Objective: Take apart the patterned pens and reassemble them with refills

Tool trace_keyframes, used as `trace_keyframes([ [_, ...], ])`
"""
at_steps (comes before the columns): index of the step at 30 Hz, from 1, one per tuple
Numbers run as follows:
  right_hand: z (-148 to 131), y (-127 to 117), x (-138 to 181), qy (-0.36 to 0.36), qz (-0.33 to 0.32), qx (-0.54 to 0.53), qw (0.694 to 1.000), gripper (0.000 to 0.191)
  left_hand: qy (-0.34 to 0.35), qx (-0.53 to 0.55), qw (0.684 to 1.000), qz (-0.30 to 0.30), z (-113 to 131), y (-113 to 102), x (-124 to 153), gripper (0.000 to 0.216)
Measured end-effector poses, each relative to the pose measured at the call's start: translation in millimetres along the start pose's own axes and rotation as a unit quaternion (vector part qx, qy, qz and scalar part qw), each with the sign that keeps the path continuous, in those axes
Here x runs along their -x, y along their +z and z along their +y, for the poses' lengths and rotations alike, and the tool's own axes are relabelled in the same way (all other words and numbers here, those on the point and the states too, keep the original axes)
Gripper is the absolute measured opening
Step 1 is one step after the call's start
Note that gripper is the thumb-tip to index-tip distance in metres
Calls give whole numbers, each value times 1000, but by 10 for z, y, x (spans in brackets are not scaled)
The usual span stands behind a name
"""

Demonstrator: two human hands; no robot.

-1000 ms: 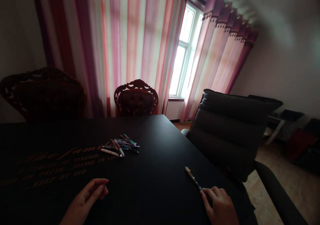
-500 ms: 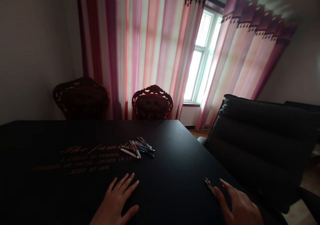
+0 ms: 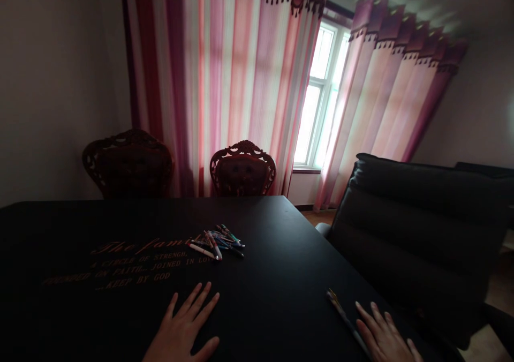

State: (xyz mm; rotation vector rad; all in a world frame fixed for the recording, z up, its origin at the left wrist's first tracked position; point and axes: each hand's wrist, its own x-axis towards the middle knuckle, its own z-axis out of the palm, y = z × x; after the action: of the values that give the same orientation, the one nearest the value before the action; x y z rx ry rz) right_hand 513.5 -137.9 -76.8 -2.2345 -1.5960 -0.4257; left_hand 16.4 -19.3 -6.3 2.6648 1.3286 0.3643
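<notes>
My left hand (image 3: 185, 323) lies on the black table (image 3: 265, 298) with its fingers spread, palm down, and holds nothing. Beyond its fingertips is a loose pile of pens (image 3: 213, 245) in mixed colours, lying crosswise over one another. Toward the table's right edge my right hand (image 3: 383, 334) rests with fingers stretched out and apart. Just left of it a slim pen (image 3: 345, 317) with a gold-coloured tip end lies on the table, pointing away from me. Its near end runs close to the right thumb; whether they touch I cannot tell.
Gold lettering (image 3: 132, 265) is printed on the table top, left of the pile. Two carved wooden chairs (image 3: 243, 169) stand at the far side, before striped curtains (image 3: 236, 83). A black leather chair (image 3: 417, 233) stands close to the table's right edge.
My right hand has let go of the pen, moved slightly right and flattened with its fingers spread. More of the pen shows now. The left hand stays flat; the view has shifted slightly.
</notes>
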Motion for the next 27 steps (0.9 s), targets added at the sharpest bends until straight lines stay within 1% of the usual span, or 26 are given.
trace_keyframes([
  [5,110,151,-1,-13,-40,6,999,47,-9,-9,1000,3,8,34,-23,59],
  [7,92,199,1,-12,-29,17,999,46,-16,-9,1000,0,14,36,-32,59],
  [9,23,194,-2,-10,-13,22,1000,44,-21,-7,1000,-4,29,28,-37,59],
  [11,-86,116,-8,11,4,11,1000,46,-24,-5,1000,-5,45,17,-37,59],
  [14,-286,-97,12,46,23,-37,998,49,-24,-5,1000,-4,35,34,-29,59],
  [17,-472,-305,91,33,24,-75,996,38,-19,-5,1000,-3,-33,108,-24,60],
  [20,-608,-421,185,9,19,-117,993,27,-9,2,1000,9,-50,124,-50,58],
  [21,-641,-439,207,3,18,-131,991,26,-7,8,1000,19,-12,81,-64,57],
  [23,-694,-454,231,-1,19,-150,989,25,-3,28,998,58,144,-104,-79,55],
  [25,-732,-447,234,-2,18,-159,987,24,24,51,991,122,372,-387,-42,59],
  [27,-752,-425,229,3,13,-163,986,22,52,65,979,184,573,-670,87,61],
])
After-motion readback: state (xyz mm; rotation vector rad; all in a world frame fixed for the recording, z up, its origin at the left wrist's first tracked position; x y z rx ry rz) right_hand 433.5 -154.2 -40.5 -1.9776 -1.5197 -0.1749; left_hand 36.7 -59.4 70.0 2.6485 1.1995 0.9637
